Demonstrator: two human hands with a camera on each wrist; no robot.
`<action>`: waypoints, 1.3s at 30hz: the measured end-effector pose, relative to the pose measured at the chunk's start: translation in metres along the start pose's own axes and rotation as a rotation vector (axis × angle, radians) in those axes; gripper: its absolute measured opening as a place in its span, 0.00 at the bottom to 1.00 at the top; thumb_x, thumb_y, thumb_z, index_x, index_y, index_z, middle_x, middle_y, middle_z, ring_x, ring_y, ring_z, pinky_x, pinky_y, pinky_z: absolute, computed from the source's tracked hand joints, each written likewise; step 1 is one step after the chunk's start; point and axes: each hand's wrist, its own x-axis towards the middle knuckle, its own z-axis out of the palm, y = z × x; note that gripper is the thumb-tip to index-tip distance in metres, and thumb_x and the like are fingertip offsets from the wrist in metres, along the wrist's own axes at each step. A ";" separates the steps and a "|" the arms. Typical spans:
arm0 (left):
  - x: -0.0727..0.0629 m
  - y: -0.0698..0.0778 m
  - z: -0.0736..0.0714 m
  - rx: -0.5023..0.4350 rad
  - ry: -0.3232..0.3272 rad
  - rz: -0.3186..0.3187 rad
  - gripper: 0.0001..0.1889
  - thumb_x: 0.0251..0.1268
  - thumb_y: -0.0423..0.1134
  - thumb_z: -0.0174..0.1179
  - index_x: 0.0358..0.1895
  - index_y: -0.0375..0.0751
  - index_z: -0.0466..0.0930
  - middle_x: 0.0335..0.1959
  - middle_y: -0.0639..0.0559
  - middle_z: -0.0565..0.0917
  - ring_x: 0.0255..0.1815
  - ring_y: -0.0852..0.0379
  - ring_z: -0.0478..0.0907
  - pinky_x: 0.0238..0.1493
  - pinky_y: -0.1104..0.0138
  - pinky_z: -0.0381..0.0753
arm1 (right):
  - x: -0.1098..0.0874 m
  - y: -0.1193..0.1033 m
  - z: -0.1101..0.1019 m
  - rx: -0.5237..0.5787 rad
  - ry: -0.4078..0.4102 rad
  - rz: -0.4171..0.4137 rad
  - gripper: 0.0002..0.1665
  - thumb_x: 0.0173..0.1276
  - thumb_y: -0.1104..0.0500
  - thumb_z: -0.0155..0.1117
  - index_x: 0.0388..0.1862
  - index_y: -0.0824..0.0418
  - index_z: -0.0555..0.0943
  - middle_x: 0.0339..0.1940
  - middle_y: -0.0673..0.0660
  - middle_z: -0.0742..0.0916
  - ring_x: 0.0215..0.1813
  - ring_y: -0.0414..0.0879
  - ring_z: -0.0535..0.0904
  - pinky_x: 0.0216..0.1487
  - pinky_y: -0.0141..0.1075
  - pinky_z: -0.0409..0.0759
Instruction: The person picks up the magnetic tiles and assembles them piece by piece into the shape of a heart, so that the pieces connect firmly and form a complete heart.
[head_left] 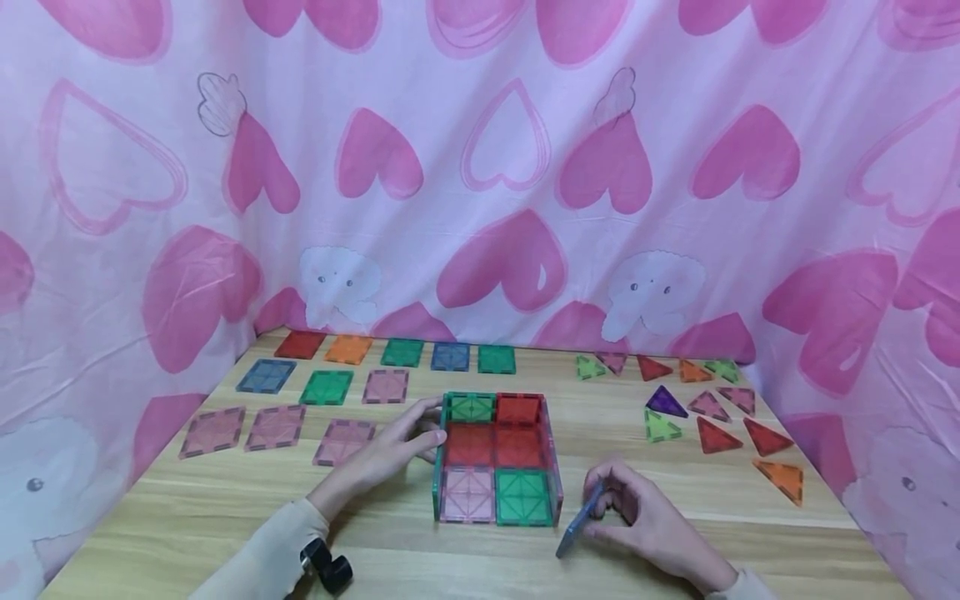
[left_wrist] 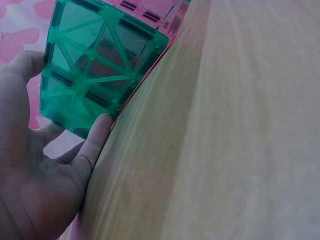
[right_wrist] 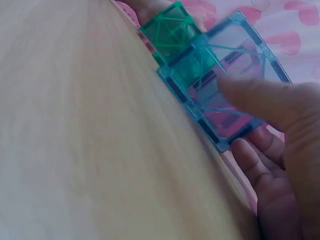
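Pink heart-print cloth (head_left: 495,162) hangs behind a wooden table (head_left: 420,567), with loose square tiles (head_left: 327,387) on its left side and triangular tiles (head_left: 708,404) on its right. Between them sits an open-topped box (head_left: 522,497) of red, green and pink tiles, walled at the back and both sides. Fingers spread, the left hand (head_left: 390,450) touches its left wall — green in the left wrist view. Near the box's front right corner, the right hand (head_left: 648,521) pinches a blue square tile (head_left: 580,525), tilted on edge — whether it touches the table is hard to tell.
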 end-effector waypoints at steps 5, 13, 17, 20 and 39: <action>0.000 0.000 0.000 -0.007 0.003 -0.001 0.33 0.90 0.43 0.57 0.89 0.42 0.58 0.80 0.31 0.71 0.74 0.33 0.75 0.59 0.58 0.90 | 0.000 -0.002 0.002 -0.019 -0.014 -0.020 0.16 0.75 0.71 0.74 0.57 0.61 0.83 0.50 0.59 0.87 0.47 0.44 0.87 0.48 0.37 0.90; 0.001 0.000 0.000 -0.009 0.002 0.001 0.33 0.91 0.43 0.56 0.89 0.43 0.57 0.81 0.32 0.70 0.75 0.32 0.74 0.59 0.59 0.90 | 0.001 -0.008 0.019 0.061 0.036 -0.020 0.15 0.73 0.75 0.74 0.54 0.63 0.86 0.49 0.61 0.90 0.49 0.42 0.90 0.51 0.39 0.92; 0.001 0.001 0.000 0.004 0.010 -0.001 0.33 0.90 0.43 0.57 0.89 0.43 0.57 0.80 0.32 0.71 0.73 0.35 0.76 0.59 0.58 0.90 | 0.003 -0.009 0.026 0.030 0.064 0.000 0.13 0.71 0.72 0.77 0.50 0.60 0.87 0.47 0.60 0.90 0.47 0.40 0.89 0.48 0.39 0.92; 0.000 0.002 0.000 0.041 0.019 -0.027 0.35 0.90 0.45 0.57 0.90 0.43 0.57 0.79 0.32 0.72 0.65 0.41 0.83 0.62 0.54 0.88 | 0.005 -0.009 0.029 -0.015 0.075 0.029 0.11 0.72 0.66 0.79 0.48 0.57 0.87 0.45 0.57 0.91 0.45 0.41 0.88 0.46 0.37 0.91; 0.007 0.004 0.010 0.024 0.011 -0.055 0.35 0.88 0.50 0.60 0.89 0.46 0.61 0.80 0.35 0.73 0.66 0.46 0.83 0.66 0.54 0.87 | 0.011 -0.012 0.029 -0.038 0.127 0.122 0.73 0.54 0.62 0.93 0.90 0.59 0.55 0.87 0.63 0.69 0.81 0.50 0.74 0.66 0.36 0.85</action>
